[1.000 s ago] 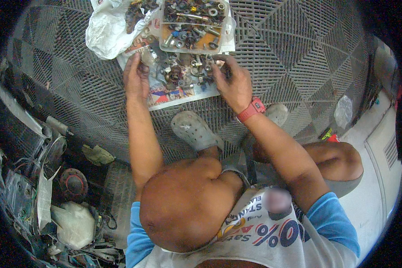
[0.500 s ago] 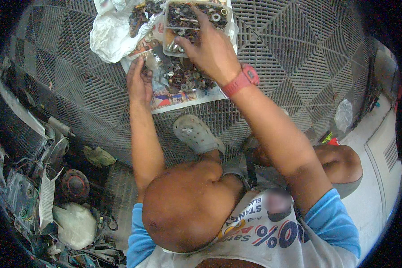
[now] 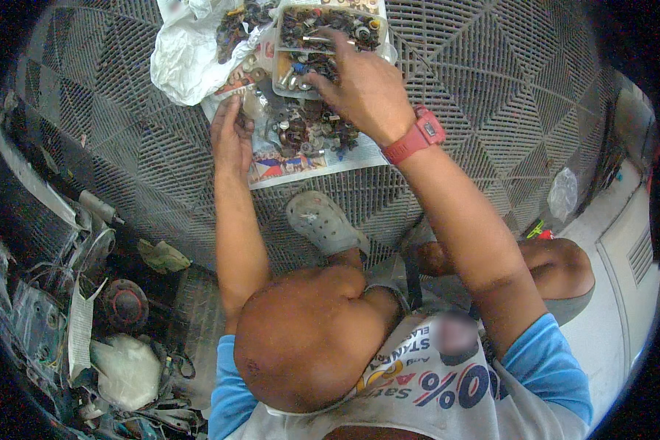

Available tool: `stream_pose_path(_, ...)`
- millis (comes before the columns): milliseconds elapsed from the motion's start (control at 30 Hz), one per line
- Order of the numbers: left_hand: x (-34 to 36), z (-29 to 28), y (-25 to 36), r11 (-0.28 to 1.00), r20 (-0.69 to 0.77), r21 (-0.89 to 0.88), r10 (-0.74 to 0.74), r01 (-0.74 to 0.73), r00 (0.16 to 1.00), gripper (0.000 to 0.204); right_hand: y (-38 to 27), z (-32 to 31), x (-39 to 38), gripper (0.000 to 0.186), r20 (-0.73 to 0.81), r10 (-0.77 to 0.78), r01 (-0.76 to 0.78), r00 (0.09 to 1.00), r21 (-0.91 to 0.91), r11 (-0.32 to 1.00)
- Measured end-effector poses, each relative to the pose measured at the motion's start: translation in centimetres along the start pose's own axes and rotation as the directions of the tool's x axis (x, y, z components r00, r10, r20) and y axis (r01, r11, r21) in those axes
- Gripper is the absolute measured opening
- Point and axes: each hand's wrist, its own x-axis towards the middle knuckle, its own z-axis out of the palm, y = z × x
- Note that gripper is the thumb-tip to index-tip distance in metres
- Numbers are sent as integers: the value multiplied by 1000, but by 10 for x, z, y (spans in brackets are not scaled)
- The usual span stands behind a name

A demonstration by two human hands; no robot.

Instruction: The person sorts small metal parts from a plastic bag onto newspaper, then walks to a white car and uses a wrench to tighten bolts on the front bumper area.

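A clear plastic box (image 3: 277,70) with compartments, full of small dark hardware and some shiny metal pieces, sits on a printed paper sheet (image 3: 271,173). My right hand (image 3: 370,92), with a red watch on its wrist, reaches over the box from the right. Its fingers are apart, and a fingertip is down among the pieces beside a slim metal piece (image 3: 315,39). At the sheet's left edge is my left hand (image 3: 232,136), fingers stretched forward beside a clear plastic bag (image 3: 254,105). In front of the box lies a loose heap of small parts (image 3: 308,132).
Crumpled white plastic (image 3: 187,70) lies left of the box, near more dark parts (image 3: 235,33). Grey slatted matting (image 3: 477,110) surrounds the sheet. Dismantled vehicle parts (image 3: 44,315) crowd the lower left. A clear wrapper (image 3: 563,192) lies at the right.
My right hand has shifted slightly right and toward me, with its wrist turned so the watch face shows. The box has slid slightly right and nearer. My left hand stays nearly still.
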Motion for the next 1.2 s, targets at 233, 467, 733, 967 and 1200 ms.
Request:
stream_pose_path(233, 4, -4, -1, 1000, 10, -3, -6, 6, 1000, 21, -4, 10, 13, 80, 59, -5, 4, 998, 24, 1000)
stream_pose_path(467, -4, 11, 6, 1000, -55, -29, -3, 2, 998, 19, 20, -2, -2, 80, 2, 104, -104, 995, 132, 986)
stream_pose_path(733, -1, 5, 3, 999, -21, -47, -7, 6, 1000, 19, 21, -6, -18, 63, -106, 189, -148, 976, 312, 939)
stream_pose_path(967, 3, -1, -1, 999, -4, -51, -9, 9, 1000, 20, 30, 11, -24, 62, 5, 240, -228, 971, 325, 918)
stream_pose_path(1200, 5, -7, -4, 997, 29, -79, 13, -10, 1000, 19, 24, 4, -20, 68, 83, 290, -301, 953, 334, 893)
